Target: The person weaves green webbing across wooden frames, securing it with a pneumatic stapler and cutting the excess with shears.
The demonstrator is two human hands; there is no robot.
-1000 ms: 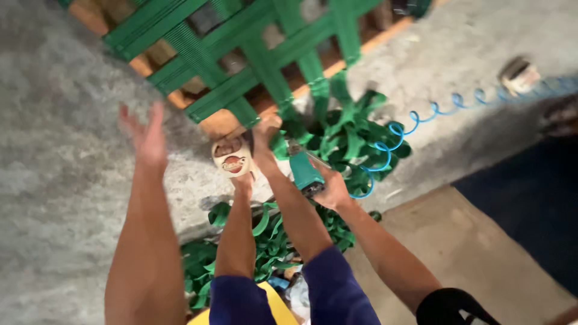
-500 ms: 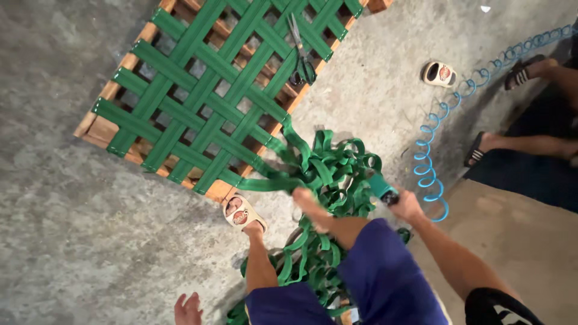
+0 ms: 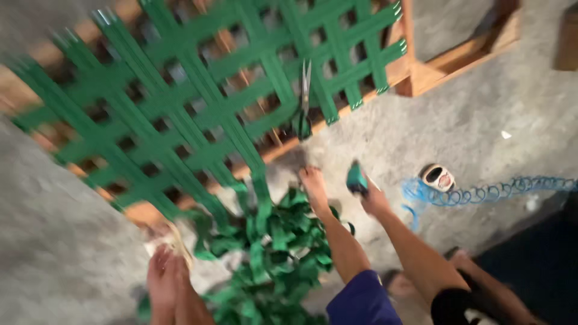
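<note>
Head view: right hand [image 3: 374, 198] holds teal tool [image 3: 356, 178] (webbing pile [image 3: 271, 253] beside)

Scissors [image 3: 304, 99] lie on the woven lattice, handles toward the frame's near edge. White sandal [image 3: 438, 177] on concrete floor [image 3: 457, 114], just beside a blue coiled hose [image 3: 481, 194] running right. Wooden frame corner [image 3: 469, 57] upper right.
</note>
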